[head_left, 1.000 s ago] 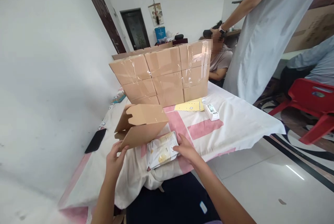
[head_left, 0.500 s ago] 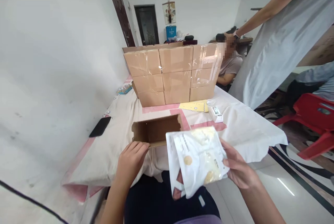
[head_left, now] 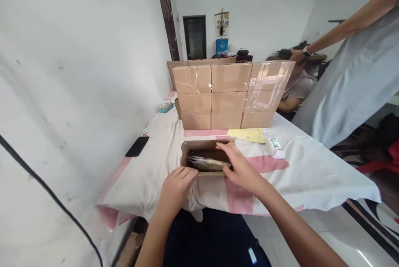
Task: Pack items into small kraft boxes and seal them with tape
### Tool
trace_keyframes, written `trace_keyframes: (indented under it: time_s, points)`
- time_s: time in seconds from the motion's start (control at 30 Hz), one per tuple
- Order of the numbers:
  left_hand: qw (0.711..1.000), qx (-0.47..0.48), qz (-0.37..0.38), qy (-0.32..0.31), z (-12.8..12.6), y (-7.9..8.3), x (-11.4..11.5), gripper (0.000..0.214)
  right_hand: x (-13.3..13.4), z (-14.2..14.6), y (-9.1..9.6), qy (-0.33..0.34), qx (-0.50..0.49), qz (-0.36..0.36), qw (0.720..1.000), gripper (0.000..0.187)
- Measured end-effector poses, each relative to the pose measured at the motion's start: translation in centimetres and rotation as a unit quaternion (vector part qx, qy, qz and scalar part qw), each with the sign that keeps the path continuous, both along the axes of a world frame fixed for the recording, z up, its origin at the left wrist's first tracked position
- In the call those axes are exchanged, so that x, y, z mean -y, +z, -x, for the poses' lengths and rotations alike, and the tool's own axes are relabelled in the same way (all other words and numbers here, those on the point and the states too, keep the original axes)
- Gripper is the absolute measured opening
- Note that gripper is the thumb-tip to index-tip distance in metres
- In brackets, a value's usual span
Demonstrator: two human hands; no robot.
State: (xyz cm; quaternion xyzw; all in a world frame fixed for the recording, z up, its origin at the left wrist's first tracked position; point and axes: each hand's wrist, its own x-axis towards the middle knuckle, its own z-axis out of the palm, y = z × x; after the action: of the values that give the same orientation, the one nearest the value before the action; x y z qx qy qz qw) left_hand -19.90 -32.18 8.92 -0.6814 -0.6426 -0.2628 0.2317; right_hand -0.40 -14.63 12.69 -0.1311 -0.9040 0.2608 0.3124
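A small open cardboard box [head_left: 208, 174] rests near the front edge of the cloth-covered table. My left hand [head_left: 179, 184] grips the box's near wall at its left part, fingers hooked over the rim. Inside the box lie white and yellowish packets [head_left: 209, 163], on edge or tilted and blurred. At the box's right end is my right hand [head_left: 241, 167], its fingers stretched over the opening and its thumb apart from them near the packets' right end. The other fingers of that hand are partly hidden.
Several taped cardboard boxes [head_left: 229, 96] stand stacked at the back of the table. A black phone [head_left: 137, 146] lies left, a white device [head_left: 274, 147] and yellow paper [head_left: 246, 135] right. A person [head_left: 301, 88] sits behind the stack; another person's arm [head_left: 346, 30] reaches in.
My right hand has moved the packets from in front of the box down into it, and its fingers have spread. My left hand stays on the box. The view has shifted.
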Motion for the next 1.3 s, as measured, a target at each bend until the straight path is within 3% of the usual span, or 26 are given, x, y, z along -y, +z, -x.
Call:
trace_keyframes:
  time_s: [0.13,0.23,0.37,0.53,0.73,0.8,0.9,1.0,1.07,1.13,1.2,1.3]
  points:
    - [0.998,0.029,-0.047,0.019,0.1,-0.8,-0.5,0.023,-0.7,-0.9,-1.2,-0.067,-0.073,-0.026,0.995,0.055]
    - [0.988,0.12,-0.1,0.004,0.4,-1.8,-1.1,0.023,-1.6,-1.7,-2.3,-0.101,-0.108,0.027,0.989,0.057]
    - [0.955,0.285,-0.061,-0.052,2.0,-2.9,-2.0,0.04,-2.7,-2.3,-3.5,-0.018,-0.027,0.143,0.989,0.045]
    - [0.908,0.418,0.018,-0.01,3.3,-3.2,-3.9,0.052,-3.8,-1.4,-3.5,-0.023,-0.035,0.211,0.977,0.053]
    - [0.911,0.413,0.002,0.019,3.7,-3.3,-7.4,0.059,-7.2,1.6,-2.8,-0.097,-0.08,0.181,0.975,0.069]
    - [0.917,0.398,0.007,0.028,4.3,-3.0,-8.4,0.067,-8.2,2.4,-2.8,-0.104,-0.084,0.114,0.984,0.059]
    - [0.93,0.361,0.065,0.02,4.8,-1.9,-9.2,0.068,-8.6,2.6,-3.0,-0.104,-0.069,0.028,0.992,0.028]
    - [0.943,0.307,0.128,0.012,4.0,-0.5,-9.4,0.054,-8.6,1.1,-3.9,-0.076,-0.071,0.024,0.994,0.019]
    - [0.963,0.219,0.152,0.039,3.0,0.3,-9.3,0.046,-9.7,-1.2,-4.8,-0.102,-0.084,0.036,0.991,0.02]
    - [0.977,0.112,0.164,0.076,2.1,0.7,-9.2,0.05,-12.1,-4.5,-5.7,-0.229,-0.085,0.082,0.966,0.022]
    - [0.981,0.046,0.163,0.099,1.5,0.6,-9.1,0.058,-15.4,-8.3,-6.4,-0.425,-0.046,0.18,0.886,0.019]
    - [0.982,0.015,0.153,0.108,1.2,0.0,-9.2,0.059,-20.0,-13.0,-6.8,-0.494,0.03,0.269,0.827,0.016]
